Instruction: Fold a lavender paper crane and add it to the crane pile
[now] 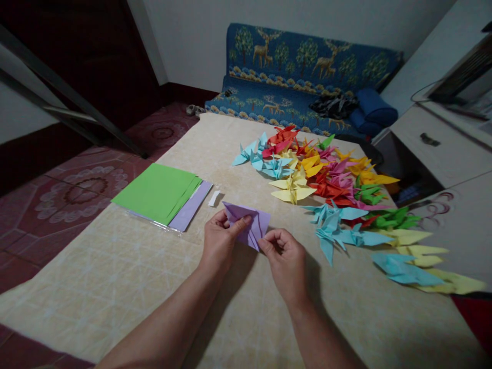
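A folded purple paper [249, 221] is held just above the beige table [126, 287], near its middle. My left hand [220, 242] pinches its left side, thumb on top. My right hand [285, 259] pinches the lower right corner with closed fingers. To the right spreads a heap of several finished paper cranes [330, 179] in red, yellow, blue, green and pink.
A stack of flat paper sheets, green [156, 192] on top and purple [191, 206] beneath, lies left of my hands in a clear sleeve. A small white scrap [214, 198] sits beside it. A blue patterned sofa [292, 77] stands behind the table, white drawers [434, 146] at the right.
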`<state>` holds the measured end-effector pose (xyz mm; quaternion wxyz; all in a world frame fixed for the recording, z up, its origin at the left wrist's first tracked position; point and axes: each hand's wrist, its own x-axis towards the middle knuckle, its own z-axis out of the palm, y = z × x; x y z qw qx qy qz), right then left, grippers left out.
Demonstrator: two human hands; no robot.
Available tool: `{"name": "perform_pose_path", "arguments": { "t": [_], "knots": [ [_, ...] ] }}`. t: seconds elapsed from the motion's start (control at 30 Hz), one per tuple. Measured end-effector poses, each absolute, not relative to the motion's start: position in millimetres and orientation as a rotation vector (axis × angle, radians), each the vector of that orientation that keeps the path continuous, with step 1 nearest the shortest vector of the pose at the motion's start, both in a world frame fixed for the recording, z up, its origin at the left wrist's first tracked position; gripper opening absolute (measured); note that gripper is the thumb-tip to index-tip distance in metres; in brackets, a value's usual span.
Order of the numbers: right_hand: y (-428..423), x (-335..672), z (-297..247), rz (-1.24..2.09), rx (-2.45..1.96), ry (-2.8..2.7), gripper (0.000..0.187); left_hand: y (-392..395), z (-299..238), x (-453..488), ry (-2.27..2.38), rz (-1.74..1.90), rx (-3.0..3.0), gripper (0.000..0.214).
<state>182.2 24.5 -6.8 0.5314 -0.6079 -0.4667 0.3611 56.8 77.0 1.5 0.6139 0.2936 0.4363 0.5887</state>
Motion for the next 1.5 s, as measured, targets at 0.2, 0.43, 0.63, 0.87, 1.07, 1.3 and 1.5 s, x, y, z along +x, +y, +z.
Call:
{"name": "perform_pose_path", "arguments": {
  "t": [0.2, 0.43, 0.63, 0.87, 1.07, 1.3, 1.5],
  "knots": [
    [26.5, 174.2, -7.5, 0.818, -1.319, -0.929, 0.038, 78.3, 1.9, 57.5, 1.027, 1.456, 0.591, 0.032],
    [27.8, 168.6, -9.0, 0.977, -1.284, -0.931, 0.021, 66.9, 7.6, 66.7, 0.971, 1.325, 0.657, 0.058],
    [28.7, 183.5, -5.8, 1.014, -1.305, -0.897, 0.017, 67.5, 6.2, 64.1, 1.003, 1.296, 0.744, 0.016],
    [29.3, 180.7, -0.1, 1.095, -1.229, -0.849, 0.034, 64.4, 8.2, 64.8, 1.029, 1.225, 0.769, 0.019],
    [26.6, 183.3, -1.2, 1.085, -1.281, -0.832, 0.025, 64.9, 8.5, 64.6, 1.001, 1.138, 0.8, 0.024],
    [24.7, 183.3, -2.7, 0.991, -1.321, -0.896, 0.023, 66.2, 7.0, 63.3, 1.041, 1.266, 0.955, 0.044],
    [24.2, 188.6, -5.6, 0.662, -1.372, -1.152, 0.017, 66.1, 8.8, 58.4, 0.933, 1.459, 1.275, 0.022]
  ]
}}
